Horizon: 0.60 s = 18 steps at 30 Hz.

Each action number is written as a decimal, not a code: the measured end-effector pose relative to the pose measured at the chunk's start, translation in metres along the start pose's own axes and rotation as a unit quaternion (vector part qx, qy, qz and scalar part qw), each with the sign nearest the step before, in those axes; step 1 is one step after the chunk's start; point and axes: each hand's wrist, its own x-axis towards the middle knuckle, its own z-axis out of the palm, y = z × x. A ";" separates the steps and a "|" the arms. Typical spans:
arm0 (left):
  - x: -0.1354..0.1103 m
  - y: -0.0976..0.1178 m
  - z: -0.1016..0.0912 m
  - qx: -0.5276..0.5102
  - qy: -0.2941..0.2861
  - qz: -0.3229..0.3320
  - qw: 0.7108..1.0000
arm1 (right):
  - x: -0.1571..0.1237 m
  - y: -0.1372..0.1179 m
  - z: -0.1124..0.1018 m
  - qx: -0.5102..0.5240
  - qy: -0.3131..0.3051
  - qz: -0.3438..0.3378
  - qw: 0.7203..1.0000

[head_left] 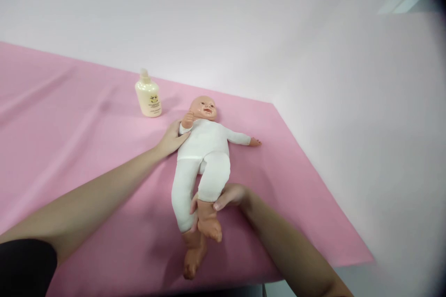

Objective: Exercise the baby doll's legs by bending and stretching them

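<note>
A baby doll (205,148) in a white bodysuit lies on its back on the pink sheet (69,139), head toward the far side, one arm stretched out to the right. My left hand (172,139) rests against the doll's bent arm and shoulder, fingers wrapped partly under it. My right hand (230,196) grips the doll's lower leg just above the ankle, thumb on top, with the foot (211,226) raised slightly over the other leg.
A cream lotion bottle with a pump top (148,96) stands upright on the sheet, left of the doll's head. The pink sheet ends at a right edge and a near edge. White walls rise behind and to the right.
</note>
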 end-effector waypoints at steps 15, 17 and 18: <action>0.000 0.000 0.000 -0.015 -0.002 -0.006 1.000 | 0.003 -0.005 0.005 -0.001 0.001 0.005 1.000; 0.000 0.000 0.000 -0.014 -0.003 -0.009 1.000 | 0.005 -0.007 0.006 -0.002 0.000 0.022 1.000; 0.000 0.000 0.000 -0.012 -0.003 -0.011 1.000 | 0.005 -0.007 0.006 -0.002 -0.001 0.030 1.000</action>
